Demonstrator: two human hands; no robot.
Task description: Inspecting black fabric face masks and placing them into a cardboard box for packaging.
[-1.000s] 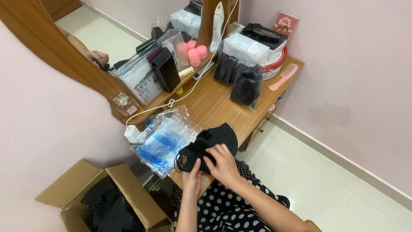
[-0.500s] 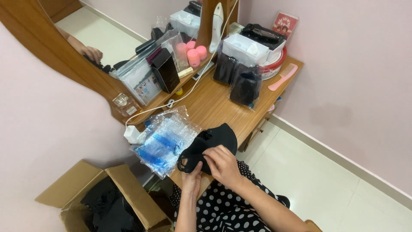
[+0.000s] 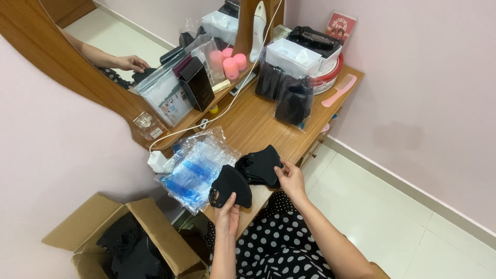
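Pale pink walls and a light tiled floor [image 3: 392, 206] surround a narrow wooden dressing table [image 3: 258, 124] with a wood-framed mirror [image 3: 67, 57] leaning behind it. At the far left, on the floor, stands an open cardboard box [image 3: 103, 232] with dark fabric items inside. Above it, on the left end of the table, lies a heap of clear plastic bags with blue print [image 3: 199, 168], and just beside them a small white charger block [image 3: 156, 161] with its white cable running up across the table.

The left hand [image 3: 227, 217] is closed on one black face mask [image 3: 230, 187]; the thumb presses on its lower edge, and the mask is lifted just over the front edge of the table, a little apart from the others. Right of it, a small stack of black face masks [image 3: 261, 165] rests on the table, and the right hand [image 3: 290, 178] pinches the right edge of this stack with its fingers. The two hands are apart. Under the arms is a lap in black cloth with white dots [image 3: 281, 248].

Farther back stand a glass perfume bottle [image 3: 143, 124], a black box [image 3: 198, 82], pink hair rollers [image 3: 230, 62], two clear packs of black masks [image 3: 287, 93], a white tray [image 3: 297, 54] and, at the right end, a pink comb [image 3: 339, 90].
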